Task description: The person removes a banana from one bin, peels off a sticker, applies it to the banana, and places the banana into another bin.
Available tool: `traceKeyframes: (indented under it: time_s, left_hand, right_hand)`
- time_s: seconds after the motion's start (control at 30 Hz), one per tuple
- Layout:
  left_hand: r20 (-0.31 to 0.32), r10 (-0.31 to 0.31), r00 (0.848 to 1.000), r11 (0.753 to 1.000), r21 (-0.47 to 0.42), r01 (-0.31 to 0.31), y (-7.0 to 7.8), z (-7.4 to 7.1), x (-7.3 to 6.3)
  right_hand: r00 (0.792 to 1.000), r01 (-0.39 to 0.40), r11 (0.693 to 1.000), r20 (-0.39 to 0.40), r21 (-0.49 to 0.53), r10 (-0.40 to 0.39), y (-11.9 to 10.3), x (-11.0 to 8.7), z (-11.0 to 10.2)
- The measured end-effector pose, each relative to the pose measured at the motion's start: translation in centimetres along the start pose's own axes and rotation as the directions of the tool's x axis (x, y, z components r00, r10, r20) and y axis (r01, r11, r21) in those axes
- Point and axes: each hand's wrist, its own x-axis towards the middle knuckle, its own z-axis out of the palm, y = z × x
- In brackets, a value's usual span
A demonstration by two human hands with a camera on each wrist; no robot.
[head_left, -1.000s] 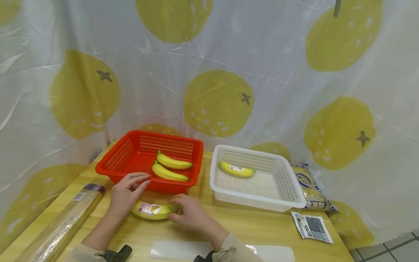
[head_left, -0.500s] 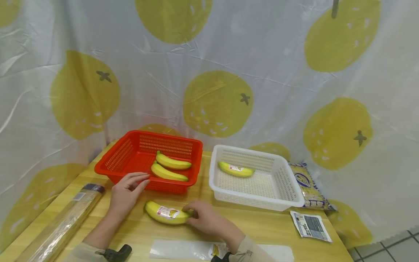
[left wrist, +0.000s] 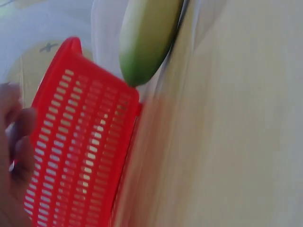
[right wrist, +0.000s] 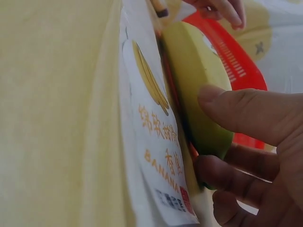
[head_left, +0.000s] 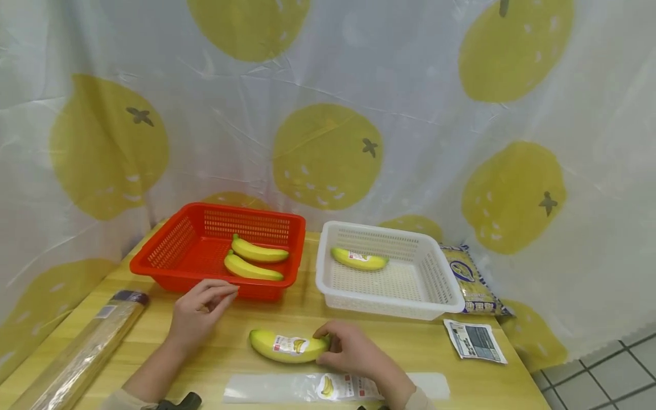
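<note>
My right hand point(head_left: 353, 350) pinches one end of a yellow banana point(head_left: 279, 347) with a banana label on its side. In the right wrist view, the thumb lies on the peel of that banana point(right wrist: 194, 80) and the fingers are around its greenish tip. Loosely curled, my left hand point(head_left: 197, 313) stays by the front of the red basket point(head_left: 169, 276); nothing shows plainly in its fingers. In front of the banana lies a clear strip with printed banana labels point(head_left: 335, 387), partly covered by my right wrist.
Two bananas point(head_left: 253, 267) lie in the red basket. A white basket point(head_left: 379, 304) to its right holds a labelled banana point(head_left: 359, 259). A noodle-like yellow packet point(head_left: 468, 279) and a small printed sachet point(head_left: 475, 340) are at right. A long wrapped roll point(head_left: 84, 353) lies at left.
My right hand has moved the labelled banana to the right and nearer, away from the left hand. The left hand has hardly moved. The head view has shifted slightly.
</note>
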Motion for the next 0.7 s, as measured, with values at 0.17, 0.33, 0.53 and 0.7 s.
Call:
traceKeyframes:
  time_s: [0.17,0.33,0.53,0.7]
  left_hand:
    - [0.315,-0.021,0.949,0.991,-0.118,0.061,0.9,1.1,-1.2]
    - [0.566,-0.159,0.809,0.964,-0.089,0.252,1.4,1.7,-2.3]
    - [0.638,-0.221,0.737,0.924,-0.106,0.368,1.9,2.8,-2.9]
    - [0.664,-0.207,0.718,0.934,-0.086,0.348,3.1,4.6,-2.0]
  right_hand:
    - [1.000,-0.008,1.000,0.008,0.028,0.008,0.3,0.2,-0.1]
    - [0.999,-0.038,0.999,0.006,0.012,0.037,0.5,-0.3,-0.6]
    - [0.997,-0.077,0.997,0.013,-0.001,0.077,0.6,-1.3,-1.9]
    - [0.988,-0.155,0.988,0.024,0.011,0.154,1.2,-2.1,-3.3]
